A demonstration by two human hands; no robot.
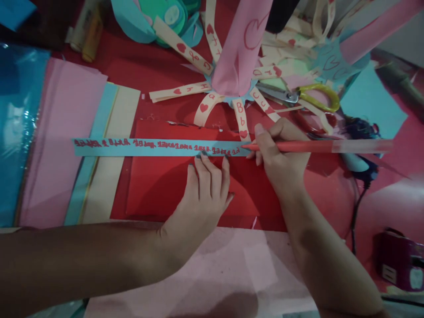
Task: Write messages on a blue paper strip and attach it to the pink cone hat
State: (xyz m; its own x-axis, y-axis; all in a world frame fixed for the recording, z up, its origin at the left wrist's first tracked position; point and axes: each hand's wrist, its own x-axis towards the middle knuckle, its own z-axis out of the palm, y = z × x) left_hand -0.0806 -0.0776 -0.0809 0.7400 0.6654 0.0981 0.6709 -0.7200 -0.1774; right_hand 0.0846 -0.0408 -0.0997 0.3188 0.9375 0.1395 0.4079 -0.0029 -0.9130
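A long light-blue paper strip with a row of red written characters lies across a red sheet and over stacked coloured papers at its left end. The fingertips of my left hand rest on the strip's lower edge, fingers spread a little and holding nothing. My right hand grips a red pen, its tip touching the strip near the right end. Part of that end is hidden by my right hand.
Pink, blue and cream papers lie at left. Behind the strip stands a pink paper cone with lettered strips around it. Yellow-handled scissors, a second cone and a black cable are at right, with a purple box lower down.
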